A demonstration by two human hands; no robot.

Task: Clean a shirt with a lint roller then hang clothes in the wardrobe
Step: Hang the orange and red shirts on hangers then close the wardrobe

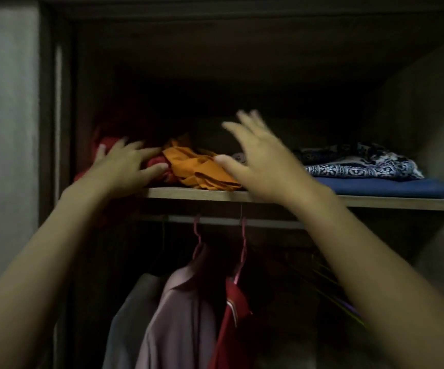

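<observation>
Both arms reach up to the wardrobe shelf (242,195), a pale wooden board across the dim interior. Left hand (125,169) sits at the shelf's left end, fingers relaxed and spread, resting on a crumpled red cloth (157,162) there; thumb and forefinger flank the red fabric, but blur makes it unclear whether they pinch it. Right hand (255,161) hovers above the shelf's middle, fingers splayed and straight, holding nothing, motion-blurred, thumb near the edge of an orange garment (202,171). That orange garment lies bunched on the shelf just right of the red cloth, touching it. On the shelf's right end: a folded blue item (380,186) at the bottom, with a blue-and-white patterned fabric (362,166) stacked on it. Below the shelf runs a light-coloured hanging rail (229,221). Two pink hangers (243,249) hook over it under the shelf's middle. One carries a mauve collared shirt (178,315), the other a red shirt (231,328) with a pale stripe at the collar, just right of the mauve one. A grey garment (130,315) hangs left of the mauve shirt. More hangers, thin yellowish and purple (332,288), sit under the shelf's right part, partly hidden by the right forearm. No lint roller in view.
</observation>
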